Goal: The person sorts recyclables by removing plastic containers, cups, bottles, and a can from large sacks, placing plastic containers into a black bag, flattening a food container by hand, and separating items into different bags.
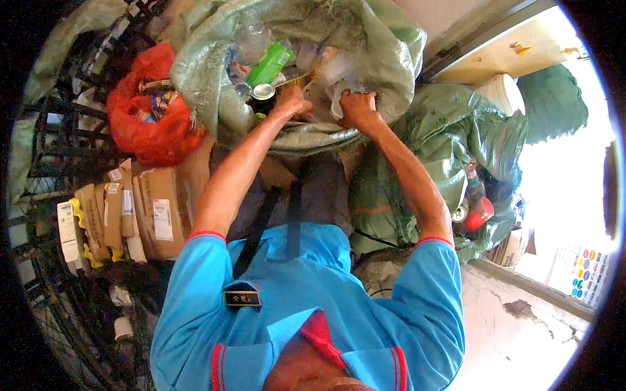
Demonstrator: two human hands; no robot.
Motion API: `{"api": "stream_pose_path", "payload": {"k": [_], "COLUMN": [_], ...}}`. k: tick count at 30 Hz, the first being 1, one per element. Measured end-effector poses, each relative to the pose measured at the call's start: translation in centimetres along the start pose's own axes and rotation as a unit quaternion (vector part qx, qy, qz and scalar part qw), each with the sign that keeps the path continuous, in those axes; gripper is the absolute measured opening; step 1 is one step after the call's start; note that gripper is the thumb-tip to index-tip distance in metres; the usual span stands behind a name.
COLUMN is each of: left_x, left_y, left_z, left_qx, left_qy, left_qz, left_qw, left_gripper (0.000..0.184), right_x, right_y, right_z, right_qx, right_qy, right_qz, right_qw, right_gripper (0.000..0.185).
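Inside the open sack, the left hand is beside a can; its grip cannot be determined. The right hand, fingers bent, touches translucent plastic; whether it grips this cannot be determined. A green pack lies beyond the can.

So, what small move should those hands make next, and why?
Perhaps the right hand should lift the whitish, translucent plastic piece: the two appear to touch, and the pale green woven sack is wide open above it. What the left hand holds, if anything, is unclear.
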State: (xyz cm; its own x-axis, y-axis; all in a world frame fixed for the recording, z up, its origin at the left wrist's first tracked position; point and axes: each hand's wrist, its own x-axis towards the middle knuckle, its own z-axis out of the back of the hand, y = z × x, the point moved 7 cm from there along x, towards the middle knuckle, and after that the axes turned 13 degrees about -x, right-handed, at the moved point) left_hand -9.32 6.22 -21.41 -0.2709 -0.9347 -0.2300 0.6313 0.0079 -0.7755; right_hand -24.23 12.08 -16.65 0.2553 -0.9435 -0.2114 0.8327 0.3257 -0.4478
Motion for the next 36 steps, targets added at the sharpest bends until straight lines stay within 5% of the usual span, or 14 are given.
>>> {"api": "stream_pose_path", "payload": {"k": [6,9,19,24,26,29,36], "left_x": [1.3,4.1,5.2,3.2,2.1,0.4,-1.4], "left_y": [3.7,6.0,7.7,5.4,4.1,3.8,0.7], "left_z": [-3.2,-4.2,-5.8,-5.6,-4.0,-4.3,2.4], "left_qx": [-0.111,-0.221,-0.34,-0.342,-0.347,-0.438,-0.476], "left_qy": [0.082,0.035,0.048,0.141,0.084,0.145,0.038], "left_qz": [0.083,-0.017,0.048,0.082,0.062,0.137,0.154], "left_qw": [0.987,0.975,0.938,0.925,0.932,0.877,0.865], "left_gripper": [0.034,0.036,0.053,0.045,0.036,0.03,0.026], "right_x": [-0.4,-0.7,-1.9,-1.9,-2.0,-2.7,-3.3], "right_y": [-1.4,-3.2,-5.1,-5.5,-4.8,-4.5,-4.3], "right_z": [1.4,4.8,8.5,6.0,5.2,6.3,12.6], "right_qx": [0.004,0.043,0.159,0.206,0.213,0.202,0.216], "right_qy": [-0.042,-0.092,-0.101,-0.155,-0.162,-0.187,-0.285], "right_qz": [-0.012,-0.01,-0.026,-0.07,-0.086,-0.086,-0.086], "right_qw": [0.999,0.995,0.982,0.964,0.96,0.957,0.93], "right_gripper": [0.034,0.024,0.029,0.033,0.034,0.033,0.033]}}
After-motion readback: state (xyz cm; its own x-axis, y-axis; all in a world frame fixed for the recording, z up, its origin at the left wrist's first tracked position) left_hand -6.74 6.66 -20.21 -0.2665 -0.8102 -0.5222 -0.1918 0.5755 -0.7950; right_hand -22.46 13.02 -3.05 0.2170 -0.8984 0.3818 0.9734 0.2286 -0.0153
